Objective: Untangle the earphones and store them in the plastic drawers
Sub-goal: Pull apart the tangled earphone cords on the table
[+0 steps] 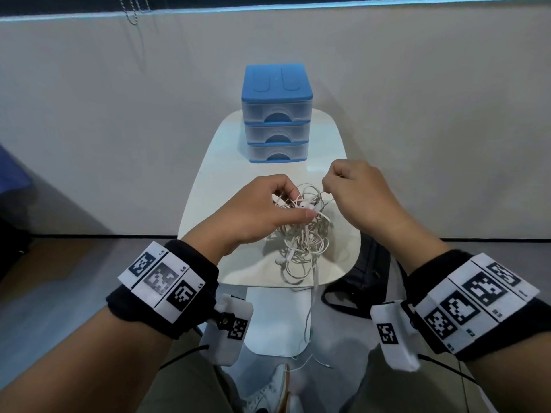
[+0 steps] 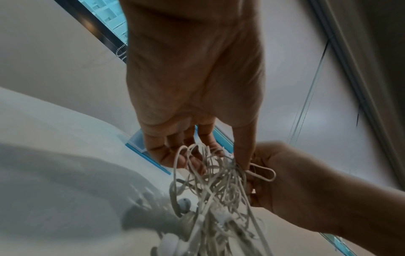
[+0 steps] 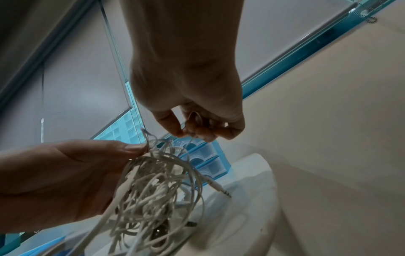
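Note:
A knotted bundle of white earphones [image 1: 304, 231] hangs over the small white table [image 1: 232, 180], one cord trailing off its near edge. My left hand [image 1: 262, 204] holds the top of the bundle [image 2: 214, 181], thumb and fingers curled round the cords. My right hand [image 1: 351, 189] pinches a single cord loop [image 3: 194, 119] just right of the bundle [image 3: 153, 187]. A jack plug [image 3: 221, 189] sticks out of the tangle. The blue-topped plastic drawers [image 1: 277, 113], three clear drawers all pushed in, stand at the table's far end.
A dark bag [image 1: 366, 269] lies on the floor right of the table. A white shoe [image 1: 268, 391] shows below between my legs. A beige wall rises close behind the drawers, with a blind's bead chain [image 1: 131, 10] at top left.

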`<action>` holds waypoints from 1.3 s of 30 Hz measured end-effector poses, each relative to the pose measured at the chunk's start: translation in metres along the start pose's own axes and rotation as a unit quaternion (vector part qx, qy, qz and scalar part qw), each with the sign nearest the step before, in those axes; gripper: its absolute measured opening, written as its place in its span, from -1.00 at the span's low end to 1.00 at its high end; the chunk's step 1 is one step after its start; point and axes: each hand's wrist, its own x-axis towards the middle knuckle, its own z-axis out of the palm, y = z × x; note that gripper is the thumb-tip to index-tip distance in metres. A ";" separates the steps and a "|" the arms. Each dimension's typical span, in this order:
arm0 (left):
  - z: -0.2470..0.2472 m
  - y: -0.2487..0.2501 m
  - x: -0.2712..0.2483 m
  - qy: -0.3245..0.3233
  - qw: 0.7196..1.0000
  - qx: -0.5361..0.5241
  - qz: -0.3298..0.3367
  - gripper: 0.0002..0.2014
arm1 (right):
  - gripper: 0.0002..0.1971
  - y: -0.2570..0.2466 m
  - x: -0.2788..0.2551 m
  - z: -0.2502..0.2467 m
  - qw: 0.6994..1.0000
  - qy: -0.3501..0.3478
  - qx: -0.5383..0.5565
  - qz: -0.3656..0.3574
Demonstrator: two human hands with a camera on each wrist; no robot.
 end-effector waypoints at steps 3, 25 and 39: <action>-0.002 0.002 0.003 0.024 0.999 0.022 0.012 -0.74 | -0.67 -0.003 -0.002 -0.002 1.000 -0.022 0.008 0.000; -0.013 -0.010 0.004 0.092 0.995 0.044 -0.018 -0.93 | -0.84 -0.002 0.006 0.000 0.998 -0.036 0.026 0.039; -0.006 0.003 0.012 0.088 0.994 0.066 -0.020 -0.77 | -0.87 -0.013 -0.002 -0.003 0.995 -0.091 0.031 0.030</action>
